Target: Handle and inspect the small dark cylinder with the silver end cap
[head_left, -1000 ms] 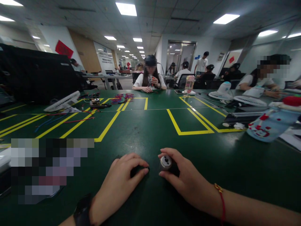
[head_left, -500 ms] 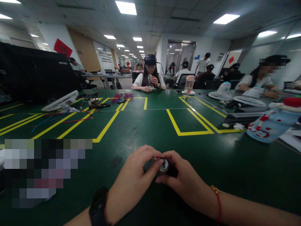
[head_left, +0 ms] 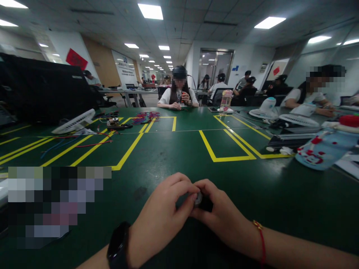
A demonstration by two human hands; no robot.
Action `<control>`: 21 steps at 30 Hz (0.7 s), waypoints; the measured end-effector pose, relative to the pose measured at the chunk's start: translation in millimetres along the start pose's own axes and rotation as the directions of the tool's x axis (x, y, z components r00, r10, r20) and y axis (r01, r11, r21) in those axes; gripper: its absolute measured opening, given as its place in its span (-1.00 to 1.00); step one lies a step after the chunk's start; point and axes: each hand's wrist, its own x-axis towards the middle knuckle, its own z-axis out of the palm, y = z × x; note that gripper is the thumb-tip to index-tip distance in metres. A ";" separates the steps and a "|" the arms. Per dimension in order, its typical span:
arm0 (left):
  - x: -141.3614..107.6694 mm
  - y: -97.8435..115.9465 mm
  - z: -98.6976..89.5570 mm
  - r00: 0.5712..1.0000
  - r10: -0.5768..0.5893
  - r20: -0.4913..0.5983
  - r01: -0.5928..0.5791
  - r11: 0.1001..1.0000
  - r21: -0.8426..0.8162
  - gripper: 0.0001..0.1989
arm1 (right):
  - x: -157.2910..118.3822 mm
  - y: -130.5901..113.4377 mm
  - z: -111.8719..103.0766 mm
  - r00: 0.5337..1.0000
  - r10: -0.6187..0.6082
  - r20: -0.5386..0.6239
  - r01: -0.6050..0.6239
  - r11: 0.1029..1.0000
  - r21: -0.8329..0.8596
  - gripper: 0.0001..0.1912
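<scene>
A small round metallic part (head_left: 198, 199) is held between my two hands, low in the middle of the head view, over the green table (head_left: 165, 153). My left hand (head_left: 174, 198), with a black band at the wrist, pinches at the part's near left side with thumb and index finger, which hide much of it. Curled round its right side are the fingers of my right hand (head_left: 218, 209), a red cord on that wrist. The fingertips of both hands meet at the part's far edge.
A blue patterned bottle (head_left: 322, 145) stands at the right beside dark metal profiles (head_left: 288, 138). Back left are a white fan (head_left: 74, 121), tangled wires (head_left: 146, 117) and a black case (head_left: 47, 89). A person (head_left: 177, 93) sits opposite.
My left thumb and index finger have shifted slightly right and now cover more of the round part. My right thumb has come nearer to it.
</scene>
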 end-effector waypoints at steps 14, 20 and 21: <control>-28.0 -7.2 -9.6 0.996 -0.089 0.025 0.092 0.973 -0.211 -0.56 | -6.7 8.4 2.6 0.999 -0.050 -0.011 0.048 0.992 -0.120 -0.38; -35.3 -12.9 -14.6 0.981 -0.192 -0.007 0.187 0.961 -0.202 -0.66 | -8.5 12.4 -1.1 0.997 -0.044 0.069 0.061 0.961 -0.268 -0.53; -36.9 -15.1 -15.6 0.976 -0.215 -0.008 0.209 0.956 -0.205 -0.65 | -9.3 15.0 -5.3 0.999 -0.033 0.041 0.044 0.952 -0.303 -0.54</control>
